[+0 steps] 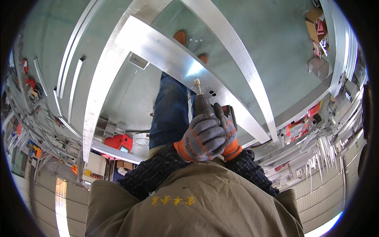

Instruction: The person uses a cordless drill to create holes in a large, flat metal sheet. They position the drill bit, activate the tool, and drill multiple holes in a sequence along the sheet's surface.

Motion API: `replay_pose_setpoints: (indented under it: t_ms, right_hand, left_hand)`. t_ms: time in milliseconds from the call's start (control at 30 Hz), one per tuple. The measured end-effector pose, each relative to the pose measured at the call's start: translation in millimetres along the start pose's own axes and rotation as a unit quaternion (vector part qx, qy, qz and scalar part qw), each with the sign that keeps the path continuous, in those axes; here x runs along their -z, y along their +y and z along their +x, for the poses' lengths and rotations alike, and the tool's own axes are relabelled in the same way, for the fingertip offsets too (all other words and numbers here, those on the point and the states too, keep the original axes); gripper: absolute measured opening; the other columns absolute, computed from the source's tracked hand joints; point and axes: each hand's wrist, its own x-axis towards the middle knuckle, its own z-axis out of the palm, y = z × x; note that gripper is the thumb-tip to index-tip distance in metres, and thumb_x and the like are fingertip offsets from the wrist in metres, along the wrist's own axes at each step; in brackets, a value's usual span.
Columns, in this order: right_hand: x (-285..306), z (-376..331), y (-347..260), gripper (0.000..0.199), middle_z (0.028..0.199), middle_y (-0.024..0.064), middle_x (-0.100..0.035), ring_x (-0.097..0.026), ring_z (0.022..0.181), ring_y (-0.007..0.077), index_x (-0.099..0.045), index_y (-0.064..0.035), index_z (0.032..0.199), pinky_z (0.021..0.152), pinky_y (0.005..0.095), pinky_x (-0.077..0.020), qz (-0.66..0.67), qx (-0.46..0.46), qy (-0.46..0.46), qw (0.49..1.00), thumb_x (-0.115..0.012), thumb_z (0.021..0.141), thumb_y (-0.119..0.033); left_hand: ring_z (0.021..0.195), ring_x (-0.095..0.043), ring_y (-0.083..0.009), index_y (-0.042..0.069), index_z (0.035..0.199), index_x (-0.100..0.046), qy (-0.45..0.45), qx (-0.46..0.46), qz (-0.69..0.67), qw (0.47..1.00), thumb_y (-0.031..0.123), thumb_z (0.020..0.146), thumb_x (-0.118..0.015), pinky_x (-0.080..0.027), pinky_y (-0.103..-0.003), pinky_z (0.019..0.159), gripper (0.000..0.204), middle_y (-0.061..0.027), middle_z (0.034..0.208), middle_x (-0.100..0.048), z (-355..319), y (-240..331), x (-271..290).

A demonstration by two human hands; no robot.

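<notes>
A dark cordless drill [203,106] is held in front of my chest, pointing away from me. My left hand [202,136], in a grey and orange work glove, wraps round the back of it. My right hand [229,136], gloved alike, is closed against the drill from the other side; the grip is mostly hidden. A brass-coloured bit holder [197,83] with a thin bit sticks out over a wide silver metal beam [154,41]. Whether the tip touches the metal I cannot tell. The beam shows a bright light spot near the tip and several dark round holes beside it.
A curved-looking silver bar [241,51] and a left side rail [98,94] form a frame with the beam. Long metal profiles [75,87] lie at the left. A red machine [118,143] stands low left, and an open cardboard box [314,24] sits far right.
</notes>
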Motion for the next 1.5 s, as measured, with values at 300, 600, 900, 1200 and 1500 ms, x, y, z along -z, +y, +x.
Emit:
replay_pose_setpoints:
  t_ms: [300, 600, 900, 1200, 1500]
  right_hand:
    - [3, -4, -24, 0.065, 0.111, 0.0154, -0.069, -0.066, 0.105, 0.0358, -0.048, -0.0050, 0.153, 0.091, 0.0432, -0.0532, -0.039, 0.081, 0.016, 0.996, -0.062, 0.092, -0.021]
    - [3, -11, -40, 0.053, 0.118, 0.0145, -0.069, -0.069, 0.106, 0.0294, -0.054, -0.0061, 0.146, 0.090, 0.0399, -0.0551, -0.103, 0.176, 0.022, 0.979, -0.066, 0.097, -0.023]
    - [-49, -11, -31, 0.106, 0.144, 0.0267, -0.054, -0.062, 0.125, 0.0400, -0.013, -0.0016, 0.166, 0.100, 0.0434, -0.0548, -0.035, 0.178, -0.129, 0.975, -0.079, 0.085, -0.017]
    - [-98, 26, -11, 0.049, 0.101, 0.0242, -0.069, -0.068, 0.096, 0.0415, -0.064, 0.0011, 0.117, 0.085, 0.0482, -0.0561, -0.336, 0.212, -0.169, 0.902, -0.072, 0.081, -0.031]
    - [-215, 305, -1, 0.025, 0.104, 0.0189, -0.077, -0.075, 0.097, 0.0329, -0.074, -0.0029, 0.117, 0.085, 0.0380, -0.0572, -0.227, 0.149, -0.026, 0.962, -0.068, 0.097, -0.018]
  left_hand:
    - [0.110, -0.064, -0.0247, 0.024, 0.094, -0.066, 0.025, 0.015, -0.010, 1.000, 0.024, 0.071, -0.085, -0.051, -0.049, 0.105, 0.030, 0.0020, 0.105, -0.068, 15, 5, 10]
    - [0.116, -0.062, -0.0277, 0.013, 0.121, -0.061, 0.191, 0.072, -0.029, 0.979, 0.017, 0.070, -0.094, -0.051, -0.049, 0.105, 0.061, -0.0093, 0.129, -0.060, -8, 23, 1]
    - [0.140, -0.052, -0.0297, 0.005, 0.158, -0.036, 0.275, 0.380, -0.512, 0.720, 0.014, 0.082, -0.089, -0.044, -0.045, 0.117, 0.094, -0.0139, 0.151, -0.052, -100, 50, -7]
    - [0.114, -0.067, -0.0240, 0.000, 0.137, -0.062, 0.316, 0.478, -0.338, 0.746, 0.018, 0.109, -0.055, -0.055, -0.039, 0.097, 0.034, -0.0140, 0.128, -0.068, -169, -46, 3]
    - [0.072, -0.061, -0.0200, 0.013, 0.106, -0.065, 0.560, 0.471, -0.582, 0.354, 0.046, 0.100, -0.067, -0.051, -0.038, 0.067, 0.034, -0.0030, 0.084, -0.064, -253, -178, 6]
